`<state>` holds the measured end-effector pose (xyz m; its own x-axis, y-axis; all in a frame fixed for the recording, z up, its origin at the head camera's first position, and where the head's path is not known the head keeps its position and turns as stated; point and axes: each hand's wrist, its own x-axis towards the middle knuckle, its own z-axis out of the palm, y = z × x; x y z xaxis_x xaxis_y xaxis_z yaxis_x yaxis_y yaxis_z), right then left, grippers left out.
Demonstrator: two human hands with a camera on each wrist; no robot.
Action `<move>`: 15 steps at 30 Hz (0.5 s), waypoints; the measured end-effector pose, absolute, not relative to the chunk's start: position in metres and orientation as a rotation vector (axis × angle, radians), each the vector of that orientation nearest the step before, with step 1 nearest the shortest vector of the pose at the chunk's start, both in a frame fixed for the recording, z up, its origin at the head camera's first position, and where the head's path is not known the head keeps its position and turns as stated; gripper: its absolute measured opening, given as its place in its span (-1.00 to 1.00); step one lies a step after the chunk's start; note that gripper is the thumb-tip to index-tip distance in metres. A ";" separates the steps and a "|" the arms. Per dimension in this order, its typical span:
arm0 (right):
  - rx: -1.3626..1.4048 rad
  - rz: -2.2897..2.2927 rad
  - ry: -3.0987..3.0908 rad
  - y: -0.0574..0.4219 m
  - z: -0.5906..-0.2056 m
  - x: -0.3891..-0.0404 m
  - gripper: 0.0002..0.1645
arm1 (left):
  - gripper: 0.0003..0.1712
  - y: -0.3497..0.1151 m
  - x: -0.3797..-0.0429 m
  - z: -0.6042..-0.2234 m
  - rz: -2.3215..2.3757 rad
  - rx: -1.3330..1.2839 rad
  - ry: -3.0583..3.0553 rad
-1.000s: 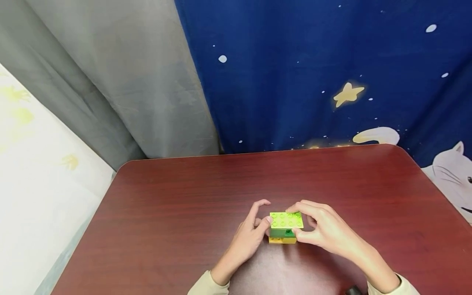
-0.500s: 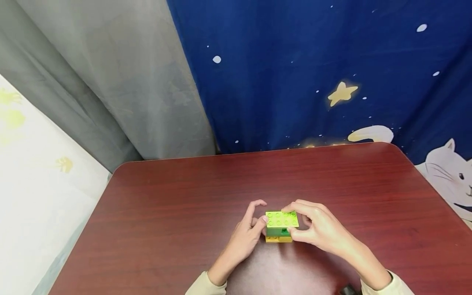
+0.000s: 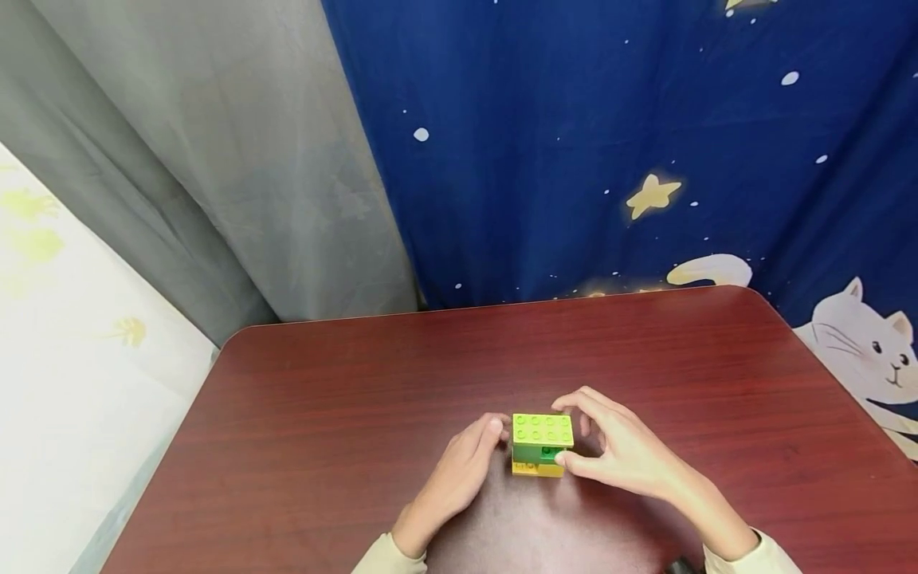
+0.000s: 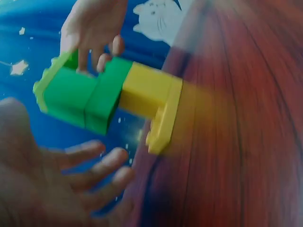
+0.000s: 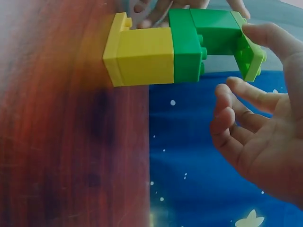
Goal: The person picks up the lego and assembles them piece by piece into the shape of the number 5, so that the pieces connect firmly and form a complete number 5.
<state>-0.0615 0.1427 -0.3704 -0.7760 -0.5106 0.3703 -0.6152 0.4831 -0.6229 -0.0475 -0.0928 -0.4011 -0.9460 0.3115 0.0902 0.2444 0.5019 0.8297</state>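
Observation:
A small stack of toy building bricks stands on the table, with yellow bricks (image 5: 147, 56) at the bottom, green bricks (image 4: 68, 97) above them and a lime-green eight-stud plate (image 3: 543, 429) on top. The plate overhangs a gap on the stack's right side. My left hand (image 3: 459, 470) is just left of the stack, fingers extended and apart from it in the left wrist view. On the other side, my right hand (image 3: 624, 450) spreads thumb and fingers around the stack's right end. Its thumb (image 5: 267, 38) overlaps the plate's edge in the right wrist view, while the fingers stand off the bricks.
The dark red wooden table (image 3: 344, 399) extends around the bricks. Behind it hang a grey curtain (image 3: 287, 159) and a blue starry one (image 3: 545, 159). A small black object (image 3: 681, 566) lies by the right sleeve at the lower edge.
My left hand has drawn back from the plate's left edge, and its raised index finger has lowered. My right fingers have loosened from the plate. The stack stays put while the view shifts slightly.

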 end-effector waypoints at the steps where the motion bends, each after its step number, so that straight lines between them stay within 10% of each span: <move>1: 0.975 1.188 -2.600 0.144 -0.373 -0.061 -0.42 | -0.58 -0.095 -0.047 -0.401 1.465 0.526 2.643; 15: 0.944 1.309 -2.848 0.147 -0.391 -0.063 -0.71 | -0.61 -0.094 -0.051 -0.407 1.651 0.623 2.572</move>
<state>-0.0633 0.1472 -0.3914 -0.8258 -0.5521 0.1150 -0.4467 0.5160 -0.7309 -0.0509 -0.0941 -0.4070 -0.9200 0.3413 0.1926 0.3172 0.3599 0.8774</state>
